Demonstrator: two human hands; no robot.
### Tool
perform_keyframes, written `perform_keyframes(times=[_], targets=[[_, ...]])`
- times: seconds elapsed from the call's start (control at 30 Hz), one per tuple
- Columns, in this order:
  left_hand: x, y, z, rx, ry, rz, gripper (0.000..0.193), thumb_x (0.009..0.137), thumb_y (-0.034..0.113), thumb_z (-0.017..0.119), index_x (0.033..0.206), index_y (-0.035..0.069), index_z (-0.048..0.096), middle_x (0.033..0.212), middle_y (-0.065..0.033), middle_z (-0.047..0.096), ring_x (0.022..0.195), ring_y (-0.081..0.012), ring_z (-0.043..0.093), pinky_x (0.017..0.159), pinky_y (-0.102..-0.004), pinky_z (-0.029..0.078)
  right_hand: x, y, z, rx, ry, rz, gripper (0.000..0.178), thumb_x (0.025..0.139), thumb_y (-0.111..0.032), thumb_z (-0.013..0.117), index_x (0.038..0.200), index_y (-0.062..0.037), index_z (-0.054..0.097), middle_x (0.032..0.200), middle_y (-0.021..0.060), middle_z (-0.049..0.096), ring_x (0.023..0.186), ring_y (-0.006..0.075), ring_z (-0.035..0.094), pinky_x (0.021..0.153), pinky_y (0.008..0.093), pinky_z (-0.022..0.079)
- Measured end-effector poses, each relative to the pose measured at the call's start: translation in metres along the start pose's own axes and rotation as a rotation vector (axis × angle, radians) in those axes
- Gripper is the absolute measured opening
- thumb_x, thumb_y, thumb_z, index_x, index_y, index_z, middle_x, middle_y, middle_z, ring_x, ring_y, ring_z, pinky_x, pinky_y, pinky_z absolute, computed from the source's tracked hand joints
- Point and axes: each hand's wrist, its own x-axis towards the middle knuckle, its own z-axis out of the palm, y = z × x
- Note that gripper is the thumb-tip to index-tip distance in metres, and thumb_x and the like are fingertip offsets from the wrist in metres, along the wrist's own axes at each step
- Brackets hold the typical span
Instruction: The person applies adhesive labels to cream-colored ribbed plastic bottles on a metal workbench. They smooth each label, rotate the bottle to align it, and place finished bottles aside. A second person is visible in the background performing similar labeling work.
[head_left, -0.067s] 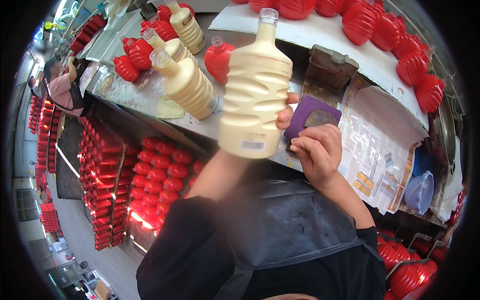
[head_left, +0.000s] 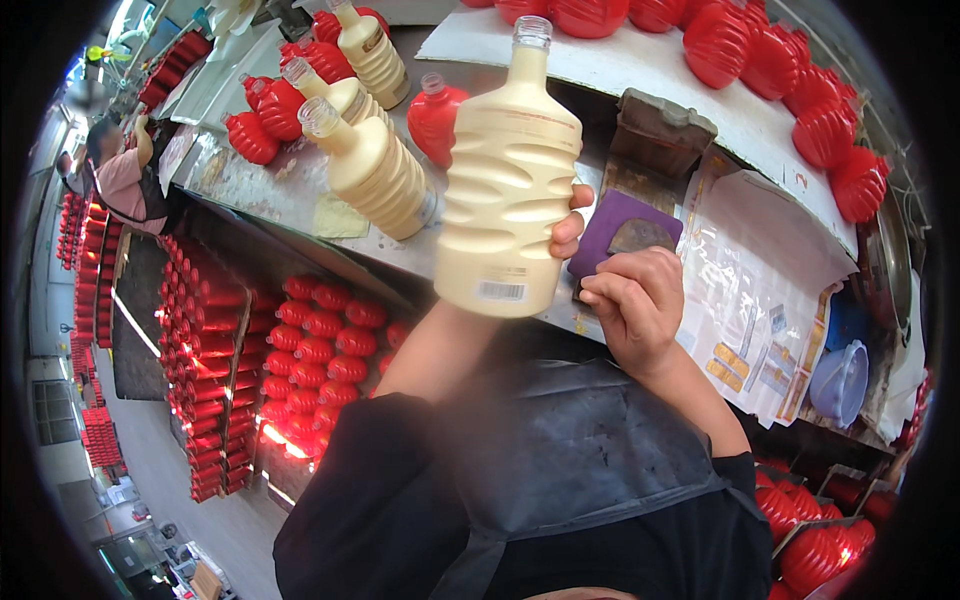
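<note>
A large cream bottle (head_left: 510, 190) with a clear glass neck and wavy grooves is held up in front of me, nearly upright. A small barcode patch shows low on its side. My left hand (head_left: 570, 225) grips it from behind; only fingertips show past its right edge, the palm being hidden. Just right of the bottle's base is my right hand (head_left: 640, 300), its fingers curled together in a pinch. Whatever may be between them is too small to make out. Right behind that hand lies a purple pad (head_left: 602, 225) with a dark, worn patch.
Several cream bottles (head_left: 378, 175) and red bottles (head_left: 258, 135) stand on the bench at left. More red bottles (head_left: 825, 115) line a white board. Plastic-covered paper (head_left: 750, 260) and a pale bucket (head_left: 838, 385) are at right. Red stacks (head_left: 205, 360) fill the lower left; a person (head_left: 125, 180) is beyond.
The cream bottle has shifted very slightly to the left with my left hand. My right hand has stayed in place.
</note>
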Motion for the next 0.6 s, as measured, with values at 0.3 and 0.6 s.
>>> perform_keyframes(times=[0.3,0.6], targets=[[-0.0013,0.0084,0.0064,-0.216,-0.118,-0.081,0.086,0.098,0.07,0.047,0.16,0.012,0.037,0.138,-0.0283,0.055,0.094,-0.0354,0.06,0.079,-0.0423,0.045,-0.0012,0.0063,0.0001,0.017,-0.047,-0.037,0.031,0.096,-0.038,0.069,0.09,-0.0085,0.071,0.086,0.0051,0.065,0.078,0.0246,0.063,0.08,0.0406,0.047],[0.0008,0.0087,0.0043,-0.203,-0.255,-0.163,0.088,0.1,0.07,0.043,0.165,0.014,0.028,0.142,-0.0262,0.052,0.101,-0.0344,0.061,0.083,-0.0431,0.045,0.0012,0.007,0.0004,0.039,-0.096,0.028,0.056,0.107,-0.053,0.044,0.096,-0.0063,0.073,0.089,0.0068,0.067,0.084,0.0261,0.063,0.091,0.0455,0.045]])
